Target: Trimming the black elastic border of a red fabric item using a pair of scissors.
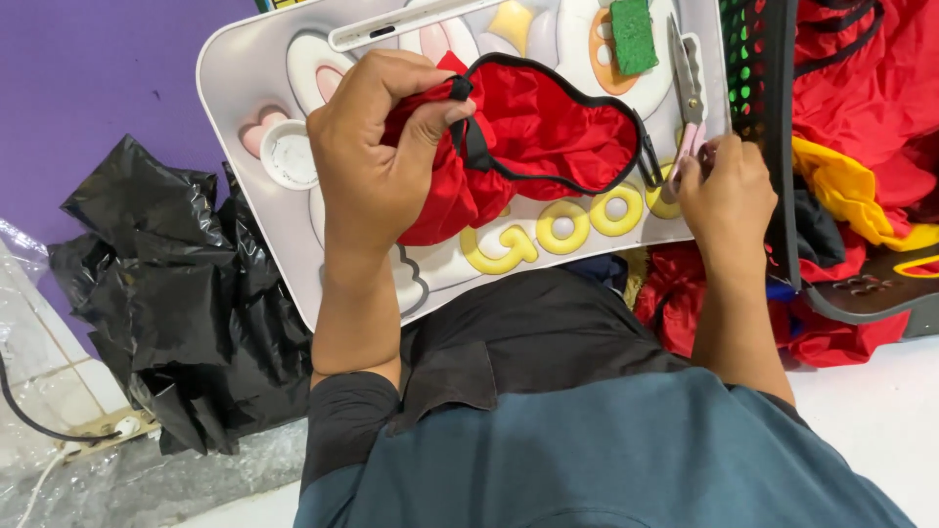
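Left hand [377, 147] grips bunched red cloth [533, 132] with black edging, thumb and fingers pinched on the black trim. Right hand [726, 186] pinches the trim's far end, beside pink-handled scissors [689, 93]. Cloth lies over a white lap tray [230, 59] with cartoon print and yellow letters. Green sponge [634, 34] near tray's top edge. Black plastic bag [166, 293] crumpled at left on purple mat [88, 78]. Black basket [763, 68] at right; red and yellow fabric [861, 117] heaped beyond it.

The person wears a teal-blue shirt with a black collar and black rolled-up sleeves.
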